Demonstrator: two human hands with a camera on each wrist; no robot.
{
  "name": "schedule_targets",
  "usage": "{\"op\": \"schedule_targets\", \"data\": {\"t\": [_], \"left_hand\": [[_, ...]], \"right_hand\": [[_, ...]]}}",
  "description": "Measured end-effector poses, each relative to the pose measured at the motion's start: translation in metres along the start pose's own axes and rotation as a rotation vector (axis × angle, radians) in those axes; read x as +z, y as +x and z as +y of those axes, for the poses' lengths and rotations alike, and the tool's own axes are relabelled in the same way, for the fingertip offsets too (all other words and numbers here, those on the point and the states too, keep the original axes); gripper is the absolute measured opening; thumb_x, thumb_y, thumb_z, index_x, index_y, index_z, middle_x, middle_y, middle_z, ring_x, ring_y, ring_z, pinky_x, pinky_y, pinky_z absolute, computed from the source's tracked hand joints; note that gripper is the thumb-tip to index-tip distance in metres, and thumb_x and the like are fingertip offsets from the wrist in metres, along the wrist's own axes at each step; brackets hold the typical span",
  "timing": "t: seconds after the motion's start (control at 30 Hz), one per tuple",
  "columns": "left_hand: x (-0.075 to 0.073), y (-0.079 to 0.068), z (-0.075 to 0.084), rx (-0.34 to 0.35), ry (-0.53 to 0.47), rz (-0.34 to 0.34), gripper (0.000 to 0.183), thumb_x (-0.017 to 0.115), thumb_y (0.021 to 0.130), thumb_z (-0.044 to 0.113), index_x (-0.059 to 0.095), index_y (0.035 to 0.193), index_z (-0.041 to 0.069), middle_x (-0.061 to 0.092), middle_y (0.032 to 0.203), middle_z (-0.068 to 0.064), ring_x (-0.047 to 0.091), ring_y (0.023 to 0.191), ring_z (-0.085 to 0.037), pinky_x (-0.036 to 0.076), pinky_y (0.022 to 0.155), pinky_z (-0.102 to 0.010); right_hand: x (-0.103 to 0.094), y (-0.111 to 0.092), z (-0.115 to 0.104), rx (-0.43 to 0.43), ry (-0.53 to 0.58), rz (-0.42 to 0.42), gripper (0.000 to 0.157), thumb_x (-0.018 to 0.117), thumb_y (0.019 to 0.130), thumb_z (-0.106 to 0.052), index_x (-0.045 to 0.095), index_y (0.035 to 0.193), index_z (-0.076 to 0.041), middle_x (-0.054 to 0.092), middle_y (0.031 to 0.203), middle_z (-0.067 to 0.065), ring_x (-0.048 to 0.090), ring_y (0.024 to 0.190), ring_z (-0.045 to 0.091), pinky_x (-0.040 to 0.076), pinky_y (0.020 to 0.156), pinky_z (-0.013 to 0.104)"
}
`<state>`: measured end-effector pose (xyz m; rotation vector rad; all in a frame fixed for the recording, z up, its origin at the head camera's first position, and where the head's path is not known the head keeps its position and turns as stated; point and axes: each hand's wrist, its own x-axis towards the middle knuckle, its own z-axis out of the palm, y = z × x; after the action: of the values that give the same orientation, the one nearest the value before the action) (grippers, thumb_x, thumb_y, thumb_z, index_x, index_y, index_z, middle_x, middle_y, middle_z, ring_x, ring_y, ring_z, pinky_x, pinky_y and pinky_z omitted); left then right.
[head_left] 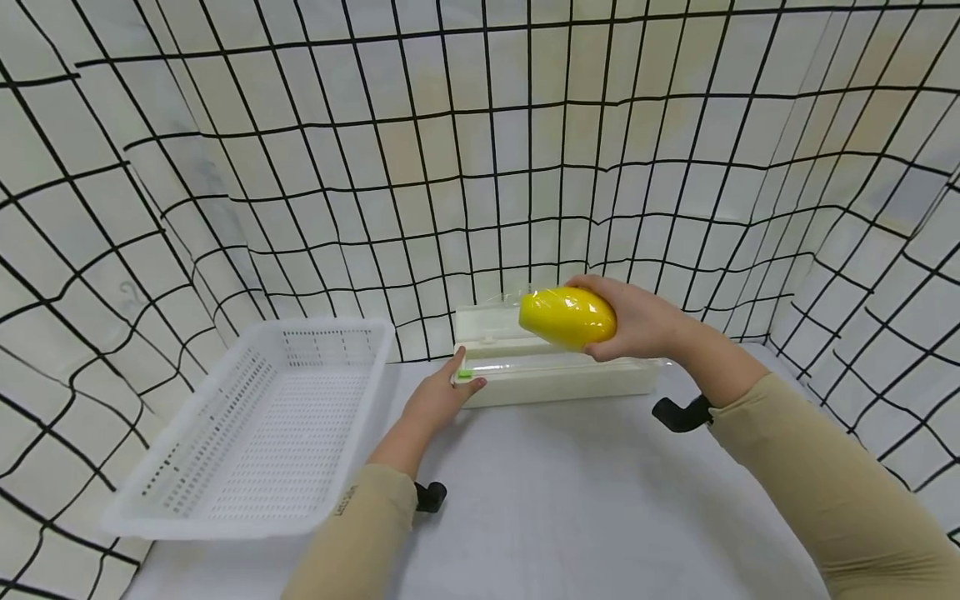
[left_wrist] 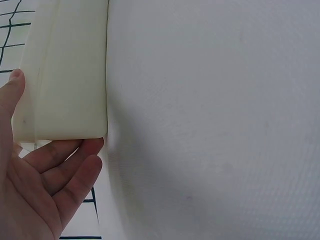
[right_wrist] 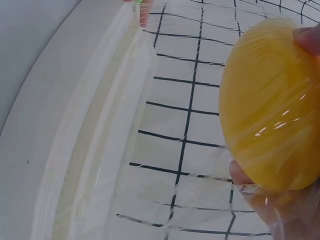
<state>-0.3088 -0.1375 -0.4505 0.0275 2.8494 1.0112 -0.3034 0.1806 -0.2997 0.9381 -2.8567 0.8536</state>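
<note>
Tan sleeves [head_left: 817, 471] at four and seven o'clock: brace the white box [head_left: 562, 387] with left hand [head_left: 438, 396] clamped on its nine-o'clock end, move the yellow object [head_left: 566, 318], gripped in right hand [head_left: 637, 321] at two o'clock from left, evenly, sparing clear film [right_wrist: 257, 134], skirting grid wall [head_left: 529, 107] at twelve, basket [head_left: 217, 529] at eight, over bare table [head_left: 600, 500] at five!

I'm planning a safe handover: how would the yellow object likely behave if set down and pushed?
The yellow object would probably roll, given its rounded sides. The glossy clear film over it might make it slippery. It seems fairly stiff, with no visible dent under the right grip.
</note>
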Motion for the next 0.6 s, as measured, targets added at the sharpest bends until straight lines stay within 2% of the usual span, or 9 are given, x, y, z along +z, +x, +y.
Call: {"op": "schedule_targets", "data": {"t": [0.37, 0.6], "left_hand": [[-0.001, 0.000, 0.001, -0.008, 0.017, 0.001, 0.083, 0.054, 0.091, 0.066, 0.016, 0.159, 0.036, 0.043, 0.150, -0.021, 0.044, 0.134, -0.042, 0.038, 0.105, -0.058], [0.000, 0.001, -0.001, -0.021, 0.025, -0.002, 0.084, 0.055, 0.091, 0.066, 0.016, 0.159, 0.036, 0.042, 0.150, -0.020, 0.043, 0.135, -0.041, 0.038, 0.106, -0.057]], "right_hand": [[0.005, -0.016, -0.012, -0.042, 0.049, -0.104, 0.086, 0.083, 0.067, -0.025, 0.041, 0.142, -0.028, 0.056, 0.120, -0.008, 0.055, 0.095, 0.020, 0.050, 0.080, 0.039], [0.004, -0.021, -0.015, -0.068, 0.058, -0.107, 0.082, 0.082, 0.066, -0.023, 0.043, 0.139, -0.031, 0.057, 0.119, -0.010, 0.055, 0.094, 0.020, 0.051, 0.078, 0.039]]}}
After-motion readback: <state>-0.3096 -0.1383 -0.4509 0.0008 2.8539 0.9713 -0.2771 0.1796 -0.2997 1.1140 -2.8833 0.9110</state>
